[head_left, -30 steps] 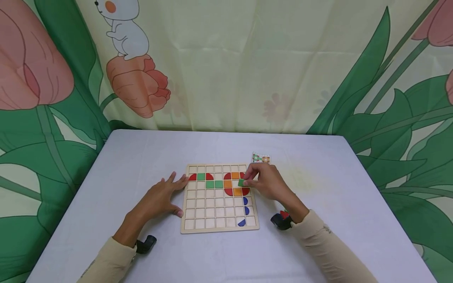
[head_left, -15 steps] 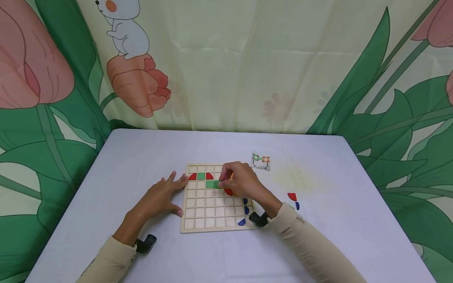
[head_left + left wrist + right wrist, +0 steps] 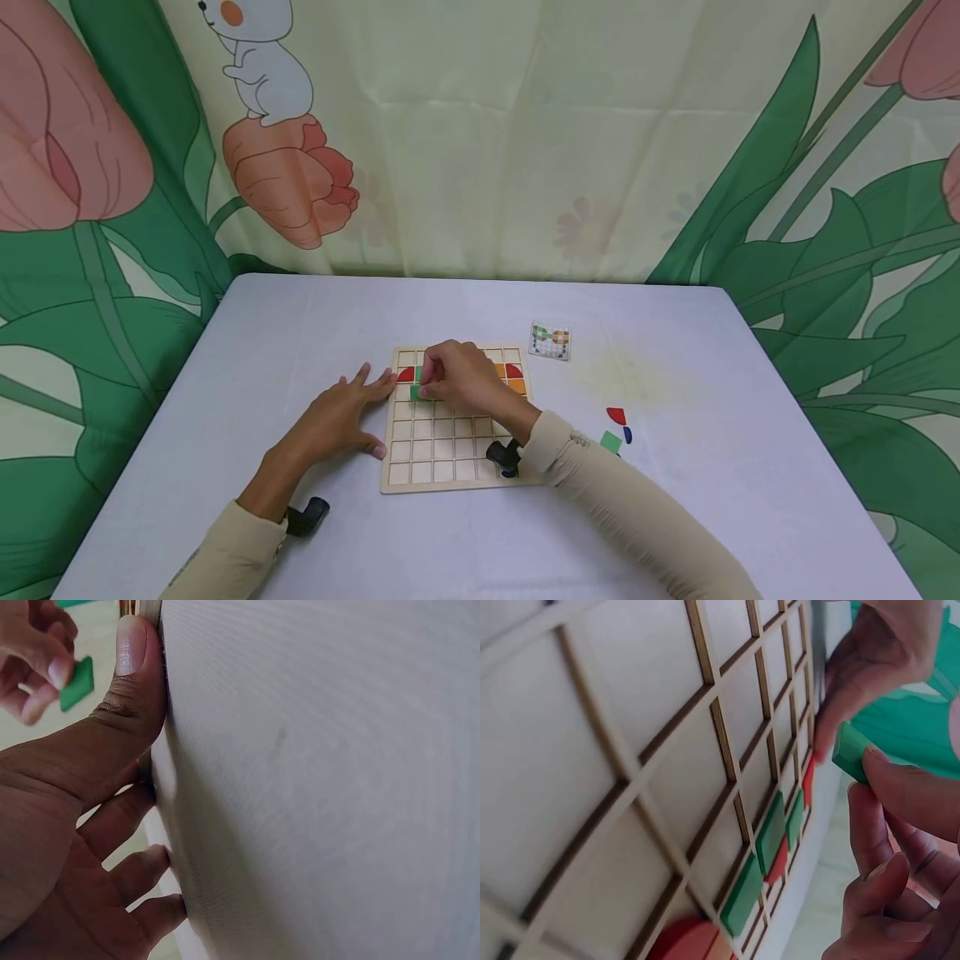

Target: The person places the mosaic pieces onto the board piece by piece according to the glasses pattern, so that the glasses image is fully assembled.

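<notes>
My right hand is over the upper left of the wooden grid board, pinching a green square tile between thumb and fingers. In the right wrist view this green tile is raised off the board. Thumb and fingers spread, my left hand rests at the board's left edge. A red quarter-circle tile sits in the second row, and more red and orange tiles lie towards the right. The right hand and forearm hide several cells. Other green tiles show in cells in the right wrist view.
Right of the board lie a loose red piece, a small blue piece and a green square. A pattern card lies beyond the board's upper right corner. White cloth covers the table.
My right hand has moved left across the board with the green tile, from the orange and red group to the left columns. The loose pieces at right came into view. The left hand stays.
</notes>
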The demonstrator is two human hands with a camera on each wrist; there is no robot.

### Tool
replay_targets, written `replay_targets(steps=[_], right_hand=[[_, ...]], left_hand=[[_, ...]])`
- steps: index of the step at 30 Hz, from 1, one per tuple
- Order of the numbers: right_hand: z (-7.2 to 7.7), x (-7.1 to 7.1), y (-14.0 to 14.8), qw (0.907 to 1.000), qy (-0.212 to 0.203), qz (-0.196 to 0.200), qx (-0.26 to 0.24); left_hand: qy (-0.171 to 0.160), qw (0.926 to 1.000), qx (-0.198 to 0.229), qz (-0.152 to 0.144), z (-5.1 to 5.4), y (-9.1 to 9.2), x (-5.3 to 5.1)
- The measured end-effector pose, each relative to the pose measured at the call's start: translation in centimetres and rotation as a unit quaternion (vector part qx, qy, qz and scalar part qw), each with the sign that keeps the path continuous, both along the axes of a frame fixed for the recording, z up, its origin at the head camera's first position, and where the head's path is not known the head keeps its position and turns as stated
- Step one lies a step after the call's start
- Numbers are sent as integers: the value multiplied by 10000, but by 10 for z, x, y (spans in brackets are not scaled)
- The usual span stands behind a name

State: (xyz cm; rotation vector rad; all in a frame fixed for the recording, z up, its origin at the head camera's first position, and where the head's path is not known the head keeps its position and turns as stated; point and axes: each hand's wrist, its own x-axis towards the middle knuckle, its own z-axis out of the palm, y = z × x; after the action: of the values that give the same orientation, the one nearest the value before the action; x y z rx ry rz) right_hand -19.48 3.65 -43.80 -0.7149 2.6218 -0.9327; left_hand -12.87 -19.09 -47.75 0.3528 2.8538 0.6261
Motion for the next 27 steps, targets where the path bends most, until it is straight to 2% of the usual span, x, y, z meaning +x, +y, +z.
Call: replay_targets(steps=[11, 27], right_hand=[[-11, -5, -23, 9994, -38, -65, 348], [-14, -9, -38, 9940, 212, -27, 1076]], left_hand=[[-25, 10000, 28, 10, -1, 1, -1], [78, 9998, 136, -93, 0, -2, 0]])
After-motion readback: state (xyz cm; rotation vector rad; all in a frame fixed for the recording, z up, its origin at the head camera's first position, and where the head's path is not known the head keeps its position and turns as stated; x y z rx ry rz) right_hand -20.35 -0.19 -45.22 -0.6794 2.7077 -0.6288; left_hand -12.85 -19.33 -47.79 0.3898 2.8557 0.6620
